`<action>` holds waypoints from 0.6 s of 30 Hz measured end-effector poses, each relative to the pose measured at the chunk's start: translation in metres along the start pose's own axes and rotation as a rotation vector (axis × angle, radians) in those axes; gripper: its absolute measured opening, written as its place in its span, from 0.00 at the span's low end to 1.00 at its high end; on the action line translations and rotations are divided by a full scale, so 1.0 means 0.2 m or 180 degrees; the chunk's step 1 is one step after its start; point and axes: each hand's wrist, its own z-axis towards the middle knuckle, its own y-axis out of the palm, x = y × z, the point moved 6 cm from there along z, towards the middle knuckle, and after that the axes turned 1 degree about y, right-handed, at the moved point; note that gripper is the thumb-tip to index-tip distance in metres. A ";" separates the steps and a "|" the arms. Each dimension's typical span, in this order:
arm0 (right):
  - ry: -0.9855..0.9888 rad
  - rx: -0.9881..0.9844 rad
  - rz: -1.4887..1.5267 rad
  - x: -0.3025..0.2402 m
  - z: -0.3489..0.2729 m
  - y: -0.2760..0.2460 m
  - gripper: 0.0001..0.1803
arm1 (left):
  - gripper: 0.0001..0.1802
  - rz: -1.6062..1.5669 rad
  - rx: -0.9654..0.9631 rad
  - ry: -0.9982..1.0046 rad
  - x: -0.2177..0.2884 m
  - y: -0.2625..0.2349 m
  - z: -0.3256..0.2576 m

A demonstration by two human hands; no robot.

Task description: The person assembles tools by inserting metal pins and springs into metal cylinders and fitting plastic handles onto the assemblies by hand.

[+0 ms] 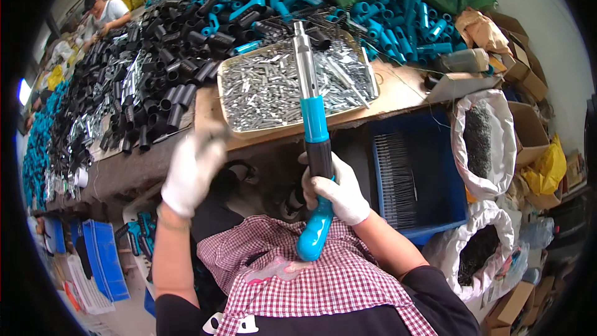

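Head view shows the right hand, in a white glove, wrapped tight around a long tool; the grip is clamped on the black middle section of the handle, fingers curled fully round it. The tool stands almost upright in the picture, its long axis running from the rounded blue butt low down, just above the checked apron, up through a blue collar to a bare metal shaft whose tip points away from the person, over the tray of small metal pins. The blue butt sticks out below the grip, and the blue collar and shaft rise well above it.

Left hand, also gloved in white, is raised and blurred near the front edge of the surface; it holds nothing that can be made out, and whether its fingers are apart or together I cannot tell.

The tray sits at the front edge of the surface, with black tubes heaped to its left and blue tubes behind it to the right.
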 end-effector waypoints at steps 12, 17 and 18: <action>0.0544 -0.0585 0.0260 0.22 0.08 0.38 0.58 | 0.20 -0.1287 -0.0824 -0.0928 -0.08 0.25 -0.61; 0.0567 -0.0509 0.0340 0.21 0.06 0.38 0.52 | 0.20 -0.1406 -0.0879 -0.1128 -0.09 0.28 -0.62; 0.0508 -0.0459 0.0213 0.20 0.06 0.37 0.50 | 0.21 -0.1386 -0.0804 -0.1071 -0.08 0.28 -0.63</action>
